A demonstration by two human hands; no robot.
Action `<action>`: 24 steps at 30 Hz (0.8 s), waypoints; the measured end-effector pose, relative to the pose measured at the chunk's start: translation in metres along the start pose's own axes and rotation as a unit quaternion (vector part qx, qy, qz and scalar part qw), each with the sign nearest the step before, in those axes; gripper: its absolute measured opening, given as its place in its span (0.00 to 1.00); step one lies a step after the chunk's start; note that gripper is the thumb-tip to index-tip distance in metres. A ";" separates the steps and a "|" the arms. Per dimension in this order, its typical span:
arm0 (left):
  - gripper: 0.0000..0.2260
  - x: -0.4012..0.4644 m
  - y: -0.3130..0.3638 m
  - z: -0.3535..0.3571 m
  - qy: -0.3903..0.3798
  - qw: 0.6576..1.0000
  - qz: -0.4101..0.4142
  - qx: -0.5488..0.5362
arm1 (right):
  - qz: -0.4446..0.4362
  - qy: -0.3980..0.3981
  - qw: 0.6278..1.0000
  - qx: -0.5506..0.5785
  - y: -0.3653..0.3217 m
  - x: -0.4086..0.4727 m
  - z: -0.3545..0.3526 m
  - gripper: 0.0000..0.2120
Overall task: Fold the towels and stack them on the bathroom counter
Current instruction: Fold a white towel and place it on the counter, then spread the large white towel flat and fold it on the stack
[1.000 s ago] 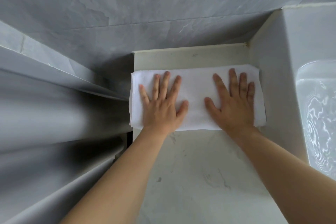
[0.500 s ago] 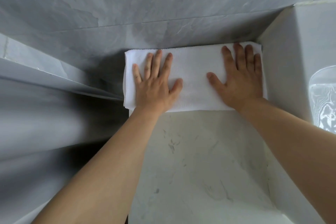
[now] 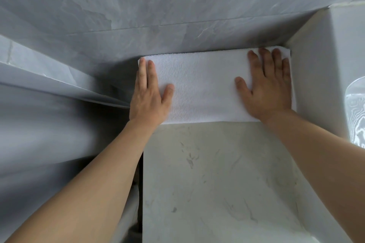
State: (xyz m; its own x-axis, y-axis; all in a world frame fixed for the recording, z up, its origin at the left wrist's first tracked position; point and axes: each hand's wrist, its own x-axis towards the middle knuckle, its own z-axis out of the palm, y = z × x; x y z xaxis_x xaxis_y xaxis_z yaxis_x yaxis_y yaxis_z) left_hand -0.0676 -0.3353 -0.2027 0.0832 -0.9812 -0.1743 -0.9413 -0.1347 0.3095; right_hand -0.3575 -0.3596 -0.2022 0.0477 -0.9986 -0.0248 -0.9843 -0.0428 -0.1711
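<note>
With your fingers laid straight and flat on the folded white towel [image 3: 201, 87], you're pressing, not gripping, and that looks like the right touch for seating it. The towel lies at the back of the pale marble counter [image 3: 217, 173], its far edge against the grey wall [image 3: 177, 16] and its right end tucked beside the raised ledge [image 3: 320, 77].

Left hand [image 3: 149, 98]: only two fingers and the thumb show on the cloth near the left end; the rest run along or over that edge, and I can't tell whether they wrap it. Use that side to square the end flush with the counter's edge, because the towel seems to overhang slightly there. Right hand [image 3: 266, 87]: four fingers together reaching the far corner, thumb splayed toward the middle, palm down. Keep the pressure even and light; lean too hard and the layers may skew.

Moving outward, both wrists are low, both forearms run up from the bottom corners and converge on the towel, elbows out of view. To my eye this one is placed; lift straight up so nothing drags.
</note>
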 end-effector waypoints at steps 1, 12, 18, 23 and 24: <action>0.36 -0.001 -0.001 0.001 -0.003 1.000 -0.002 0.004 | 0.003 0.001 1.000 -0.003 0.000 -0.001 0.000 0.35; 0.30 -0.049 0.033 -0.038 0.070 0.989 0.054 0.117 | -0.003 -0.034 0.994 0.102 -0.020 -0.064 -0.053 0.27; 0.27 -0.150 0.060 -0.030 0.062 0.985 0.158 0.036 | -0.032 -0.053 0.991 0.117 -0.040 -0.162 -0.087 0.28; 0.24 -0.193 0.090 -0.025 0.053 0.980 0.191 -0.009 | -0.051 -0.025 0.992 0.117 -0.041 -0.219 -0.105 0.27; 0.24 -0.199 0.097 -0.026 0.056 0.979 0.196 -0.017 | -0.056 -0.023 0.991 0.116 -0.039 -0.226 -0.108 0.27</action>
State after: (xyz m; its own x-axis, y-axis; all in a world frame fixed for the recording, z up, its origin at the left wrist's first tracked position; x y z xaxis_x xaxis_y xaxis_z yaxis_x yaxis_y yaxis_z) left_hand -0.1671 -0.1567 -0.1140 -0.2459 -0.9670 0.0672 -0.8965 0.2533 0.3635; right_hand -0.3485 -0.1354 -0.0834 0.1663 -0.9854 -0.0363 -0.9077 -0.1386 -0.3961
